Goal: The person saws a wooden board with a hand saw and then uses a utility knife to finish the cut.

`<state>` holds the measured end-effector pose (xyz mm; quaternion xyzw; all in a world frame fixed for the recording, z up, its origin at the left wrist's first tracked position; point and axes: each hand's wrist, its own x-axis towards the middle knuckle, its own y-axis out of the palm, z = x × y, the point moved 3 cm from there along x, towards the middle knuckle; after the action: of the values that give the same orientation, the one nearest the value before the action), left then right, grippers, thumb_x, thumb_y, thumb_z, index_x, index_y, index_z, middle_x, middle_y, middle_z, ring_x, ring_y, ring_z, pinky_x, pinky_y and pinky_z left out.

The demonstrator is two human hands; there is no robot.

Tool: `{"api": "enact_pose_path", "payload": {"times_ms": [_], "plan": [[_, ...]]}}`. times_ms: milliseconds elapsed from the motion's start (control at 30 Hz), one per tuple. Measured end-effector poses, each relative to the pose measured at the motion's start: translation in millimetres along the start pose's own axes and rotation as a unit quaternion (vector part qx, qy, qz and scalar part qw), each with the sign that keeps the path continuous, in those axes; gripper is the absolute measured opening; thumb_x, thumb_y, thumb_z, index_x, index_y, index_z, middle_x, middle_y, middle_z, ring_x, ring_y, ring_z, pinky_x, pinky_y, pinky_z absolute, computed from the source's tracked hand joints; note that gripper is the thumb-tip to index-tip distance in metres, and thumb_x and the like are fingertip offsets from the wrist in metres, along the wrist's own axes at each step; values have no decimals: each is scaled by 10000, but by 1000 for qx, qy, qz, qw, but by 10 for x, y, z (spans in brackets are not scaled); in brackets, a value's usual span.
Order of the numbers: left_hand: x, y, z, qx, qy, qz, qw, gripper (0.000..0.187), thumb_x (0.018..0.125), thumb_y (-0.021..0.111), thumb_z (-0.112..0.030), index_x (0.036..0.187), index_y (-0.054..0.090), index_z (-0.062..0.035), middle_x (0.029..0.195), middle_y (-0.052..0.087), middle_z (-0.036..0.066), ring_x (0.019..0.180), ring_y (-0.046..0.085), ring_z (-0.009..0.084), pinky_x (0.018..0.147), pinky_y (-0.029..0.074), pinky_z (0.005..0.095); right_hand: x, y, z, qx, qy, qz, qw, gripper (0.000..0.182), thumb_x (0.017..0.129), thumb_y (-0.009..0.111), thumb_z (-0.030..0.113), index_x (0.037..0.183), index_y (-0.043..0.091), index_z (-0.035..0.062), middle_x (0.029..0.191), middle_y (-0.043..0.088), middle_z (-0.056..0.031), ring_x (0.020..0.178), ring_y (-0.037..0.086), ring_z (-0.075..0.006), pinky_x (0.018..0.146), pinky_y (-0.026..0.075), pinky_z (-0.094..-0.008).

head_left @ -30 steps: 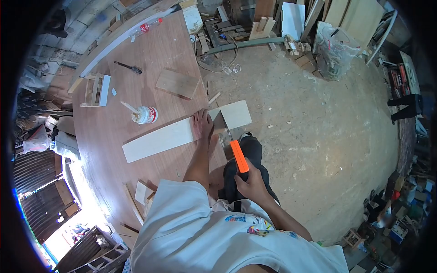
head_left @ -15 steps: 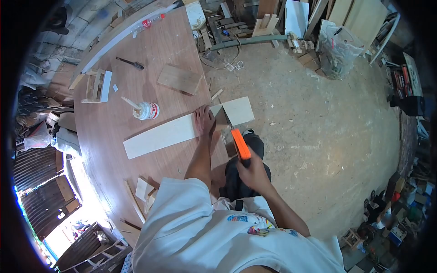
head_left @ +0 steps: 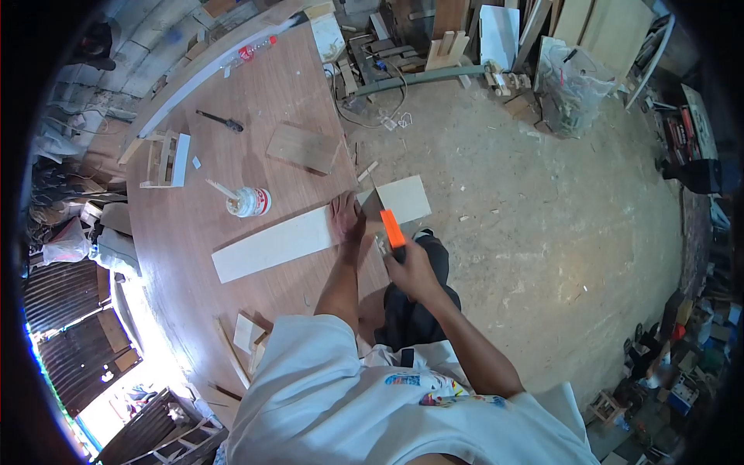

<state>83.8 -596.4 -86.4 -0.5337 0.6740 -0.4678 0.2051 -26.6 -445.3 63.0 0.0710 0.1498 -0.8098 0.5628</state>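
Observation:
A long pale wooden board (head_left: 271, 244) lies on the table, its right end sticking out past the table edge. My left hand (head_left: 348, 218) presses flat on the board near that edge, fingers stretched out. In my right hand (head_left: 412, 267) is the handsaw (head_left: 392, 228), gripped by its orange and black handle. The thin blade crosses the overhanging end of the board, just right of my left hand. Beneath that end, my dark-trousered leg shows.
The brown table (head_left: 302, 85) bears a white jar (head_left: 252, 201) with a stick in it, a wood block (head_left: 304, 147), a dark brush-like tool (head_left: 220, 120) and a small wooden frame (head_left: 165, 159). A plastic bag (head_left: 573, 89) and wood offcuts stand on the floor beyond.
My right hand has pushed the saw forward and a little left, so the handle is now closer to the board. My left hand stays pressed on the board.

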Motion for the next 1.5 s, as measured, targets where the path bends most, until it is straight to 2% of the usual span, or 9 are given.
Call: {"api": "enact_pose_path", "payload": {"times_ms": [33,100,200,300,500,733,800,1067,1500], "plan": [[-110,-7,18,-2,-11,10,1000,241,894,527,-147,1086,638,-55,1180,604,87,1144,525,295,1029,389,436,-313,-74,163,8,3,-1,1000,296,822,582,9,1115,568,-23,827,595,-99,776,583,-160,734,480,-320],[-79,67,66,2,-13,5,1000,238,897,527,-147,1089,639,-63,1180,609,88,1157,526,295,1030,389,430,-812,-314,661,-10,11,12,1000,462,806,604,22,1261,531,-9,910,641,-266,945,667,-418,790,516,-405],[-148,152,146,16,-1,6,1000,247,896,531,-153,1104,636,-69,1173,610,85,1160,527,291,1038,388,428,-1006,-420,608,18,109,57,992,508,788,609,-11,1288,518,-4,918,648,-256,968,661,-425,791,519,-396],[-139,54,80,19,15,12,1000,262,891,532,-157,1114,632,-65,1160,607,86,1148,527,292,1046,387,433,-518,-149,238,18,-29,0,999,327,808,560,-21,1134,578,-12,879,604,-163,778,603,-217,741,486,-328],[-66,69,86,-5,3,16,1000,259,898,516,-149,1110,635,-62,1152,608,100,1144,528,303,1043,391,436,532,118,-120,-67,50,3,996,256,835,589,90,1055,557,-39,835,646,-219,810,657,-291,722,493,-402],[-130,152,148,4,1,-13,1000,234,899,524,-148,1080,635,-51,1159,608,103,1149,523,299,1028,392,438,-762,-327,644,1,-18,3,1000,392,843,588,2,1229,538,-36,916,616,-140,858,611,-189,806,487,-330],[-143,179,187,15,7,-7,1000,239,896,526,-146,1086,639,-56,1156,610,100,1149,525,297,1037,391,432,-903,-360,650,27,87,47,995,407,831,585,-21,1235,535,-29,919,598,-130,843,599,-181,806,483,-330],[-52,51,81,-6,27,-11,1000,234,877,525,-134,1068,638,-59,1138,615,97,1133,530,302,1013,403,435,622,181,-206,-40,-13,-17,999,280,811,606,61,1063,553,-50,732,591,-165,696,563,-205,663,482,-374],[-98,27,37,10,6,9,1000,225,906,521,-150,1084,627,-61,1152,605,99,1129,531,303,1030,388,431,-364,-109,98,22,14,-2,1000,304,811,559,-5,1114,566,-23,757,549,-61,741,542,-136,692,469,-310]]}}
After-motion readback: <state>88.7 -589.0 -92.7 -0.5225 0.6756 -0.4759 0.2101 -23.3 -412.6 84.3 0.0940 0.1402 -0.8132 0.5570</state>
